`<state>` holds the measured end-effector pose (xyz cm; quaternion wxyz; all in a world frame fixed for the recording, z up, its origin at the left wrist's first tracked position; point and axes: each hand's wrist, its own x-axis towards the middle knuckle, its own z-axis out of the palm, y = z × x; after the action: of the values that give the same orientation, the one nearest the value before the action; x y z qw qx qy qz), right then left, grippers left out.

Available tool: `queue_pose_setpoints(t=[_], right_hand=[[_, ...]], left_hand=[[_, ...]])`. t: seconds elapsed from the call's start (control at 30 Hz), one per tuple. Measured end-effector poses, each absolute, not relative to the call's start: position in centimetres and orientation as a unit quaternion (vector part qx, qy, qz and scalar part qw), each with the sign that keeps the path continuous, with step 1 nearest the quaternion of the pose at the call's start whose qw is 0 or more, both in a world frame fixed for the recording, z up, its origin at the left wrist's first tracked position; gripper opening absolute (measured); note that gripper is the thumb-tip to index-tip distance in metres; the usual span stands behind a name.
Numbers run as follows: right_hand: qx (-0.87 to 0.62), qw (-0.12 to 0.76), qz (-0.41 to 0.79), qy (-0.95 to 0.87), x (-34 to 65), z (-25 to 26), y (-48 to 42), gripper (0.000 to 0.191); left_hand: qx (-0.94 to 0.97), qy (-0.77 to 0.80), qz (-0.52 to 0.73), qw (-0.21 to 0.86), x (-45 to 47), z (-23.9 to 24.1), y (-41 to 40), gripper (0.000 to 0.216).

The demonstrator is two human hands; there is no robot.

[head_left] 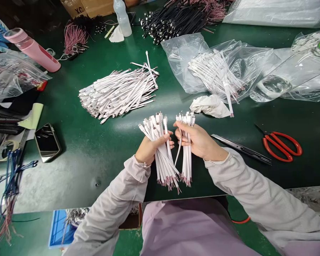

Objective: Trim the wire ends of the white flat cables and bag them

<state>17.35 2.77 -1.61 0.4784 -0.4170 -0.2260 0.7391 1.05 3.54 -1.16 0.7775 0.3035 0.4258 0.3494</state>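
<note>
The left hand (152, 149) and right hand (197, 138) each clench a bundle of white flat cables (164, 165), pink wire ends (170, 184) splayed, middles hidden.

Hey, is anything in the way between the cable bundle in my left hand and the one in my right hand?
Yes, one loose white cable bows across the gap between the white cable bundle in your left hand and the bundle in your right hand.
</note>
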Motion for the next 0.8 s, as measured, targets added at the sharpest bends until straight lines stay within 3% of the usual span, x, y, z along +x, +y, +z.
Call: queue_pose_setpoints(t=[0.17,0.4,0.57,0.8], right_hand=[[-0.419,0.447,0.741,-0.276,17.14,-1.42,2.46,0.032],[-0.501,0.513,0.629,-0.3,16.8,-1.66,2.27,0.03],[-0.467,0.551,0.594,-0.355,16.87,-1.98,2.31,0.023],[-0.398,0.497,0.731,-0.244,17.06,-1.76,2.56,0.023]], left_hand=[[0.356,0.408,0.33,0.773,1.07,-1.66,3.46,0.032],[0.406,0.421,0.341,0.736,0.45,-1.75,3.6,0.043],[0.381,0.449,0.368,0.72,0.65,-1.98,3.67,0.051],[0.383,0.435,0.375,0.724,0.93,-1.77,3.63,0.04]])
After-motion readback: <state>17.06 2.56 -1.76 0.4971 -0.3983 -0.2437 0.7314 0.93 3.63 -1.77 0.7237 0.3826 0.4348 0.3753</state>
